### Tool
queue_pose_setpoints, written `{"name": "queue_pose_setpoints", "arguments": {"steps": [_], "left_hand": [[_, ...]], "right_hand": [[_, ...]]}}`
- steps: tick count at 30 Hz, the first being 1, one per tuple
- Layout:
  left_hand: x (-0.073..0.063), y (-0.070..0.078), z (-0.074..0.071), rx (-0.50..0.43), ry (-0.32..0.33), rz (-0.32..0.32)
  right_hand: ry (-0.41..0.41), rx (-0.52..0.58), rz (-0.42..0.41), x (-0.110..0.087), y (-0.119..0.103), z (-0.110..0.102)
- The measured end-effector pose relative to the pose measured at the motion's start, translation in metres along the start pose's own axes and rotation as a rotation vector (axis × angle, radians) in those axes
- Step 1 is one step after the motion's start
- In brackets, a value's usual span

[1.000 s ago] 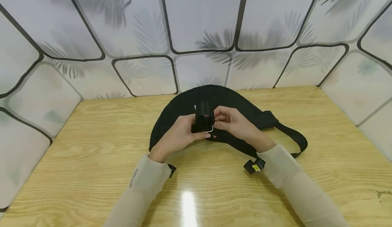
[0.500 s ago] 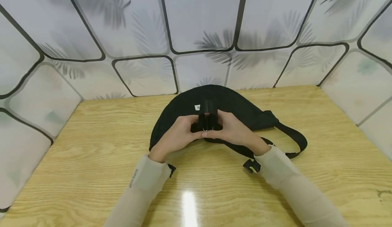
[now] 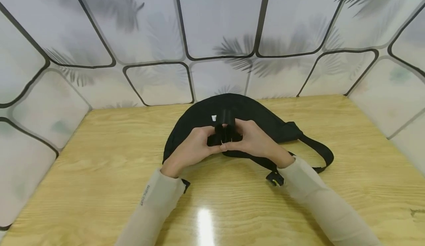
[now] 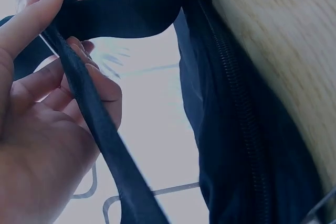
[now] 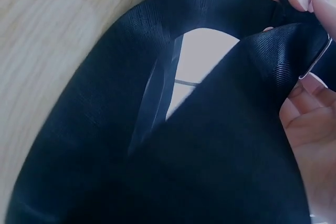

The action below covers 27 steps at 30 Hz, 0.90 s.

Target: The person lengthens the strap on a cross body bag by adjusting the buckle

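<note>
A black crescent-shaped bag lies on the table, its zipper showing in the left wrist view. Above its front edge, my left hand pinches the bag's black webbing strap between thumb and fingers. My right hand pinches the strap from the other side, the two thumb tips meeting. Between the hands the strap rises in a loop. A thin metal buckle sits on the strap at the fingers in the right wrist view, partly hidden by webbing.
A strap end curves over the wooden table on the right. Behind the bag stands a patterned backdrop. Small black devices are worn at the right wrist and left wrist. The bag bears a white label.
My right hand has closed in against the left thumb and taken hold of the strap. The loop has shifted slightly right, uncovering the white label. Over the last half second little has moved.
</note>
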State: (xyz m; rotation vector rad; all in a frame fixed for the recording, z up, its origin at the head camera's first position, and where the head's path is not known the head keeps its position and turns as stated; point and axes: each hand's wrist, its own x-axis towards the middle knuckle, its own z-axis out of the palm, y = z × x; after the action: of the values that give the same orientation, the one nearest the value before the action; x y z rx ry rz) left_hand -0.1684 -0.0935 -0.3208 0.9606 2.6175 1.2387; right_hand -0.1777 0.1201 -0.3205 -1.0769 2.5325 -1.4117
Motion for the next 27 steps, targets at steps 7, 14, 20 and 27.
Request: {"name": "queue_pose_setpoints", "arguments": {"steps": [7,14,20,27], "left_hand": [[-0.002,-0.001,0.001,0.004,-0.017,0.023],[-0.002,0.0,0.002,0.018,-0.007,0.05],[-0.004,0.001,0.002,0.018,0.0,0.044],[-0.008,0.002,0.0,-0.002,-0.009,0.031]], "right_hand": [[-0.017,-0.045,-0.024,-0.001,-0.001,-0.003],[-0.011,-0.055,-0.037,-0.004,0.0,-0.008],[-0.021,-0.046,-0.037,-0.005,-0.001,-0.009],[-0.039,-0.066,-0.036,-0.007,0.001,-0.012]]}}
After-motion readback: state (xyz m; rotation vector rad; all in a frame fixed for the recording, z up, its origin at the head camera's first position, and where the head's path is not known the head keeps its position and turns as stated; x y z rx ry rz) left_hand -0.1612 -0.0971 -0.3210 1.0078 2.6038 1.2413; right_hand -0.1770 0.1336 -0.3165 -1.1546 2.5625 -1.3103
